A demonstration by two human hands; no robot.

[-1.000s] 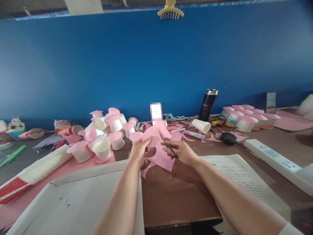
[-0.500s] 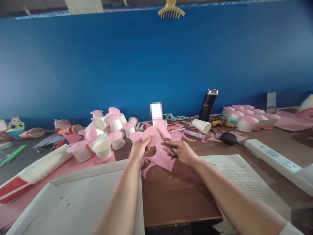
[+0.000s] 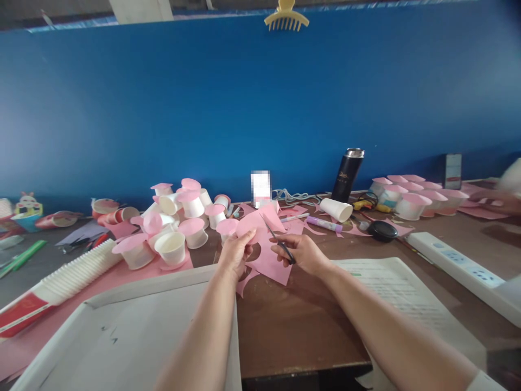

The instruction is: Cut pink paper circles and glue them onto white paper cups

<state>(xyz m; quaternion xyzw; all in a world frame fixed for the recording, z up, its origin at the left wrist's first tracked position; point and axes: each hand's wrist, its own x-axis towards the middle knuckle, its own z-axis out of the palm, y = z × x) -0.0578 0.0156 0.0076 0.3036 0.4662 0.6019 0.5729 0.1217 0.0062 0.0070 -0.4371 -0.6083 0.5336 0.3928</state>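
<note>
Pink paper (image 3: 249, 221) is pinched between the thumb and fingers of my left hand (image 3: 237, 252). My right hand (image 3: 300, 253) is closed around the handles of dark scissors (image 3: 288, 253), whose blades reach up to the paper's right part. Under both hands lies a larger pink sheet (image 3: 274, 262) with a round cut-out, among pink scraps. Left of my hands stand several white paper cups (image 3: 170, 248) with pink paper discs on them, some tipped over.
A long stack of cups (image 3: 81, 269) lies at the left beside a white box lid (image 3: 142, 331). At the right are a black bottle (image 3: 347, 175), a glue stick (image 3: 324, 224), a power strip (image 3: 459, 266) and a person's blurred hand (image 3: 499, 202).
The pink paper in my left hand has turned slightly against the scissors. At the far right, the other person's hand has moved lower over the pink paper.
</note>
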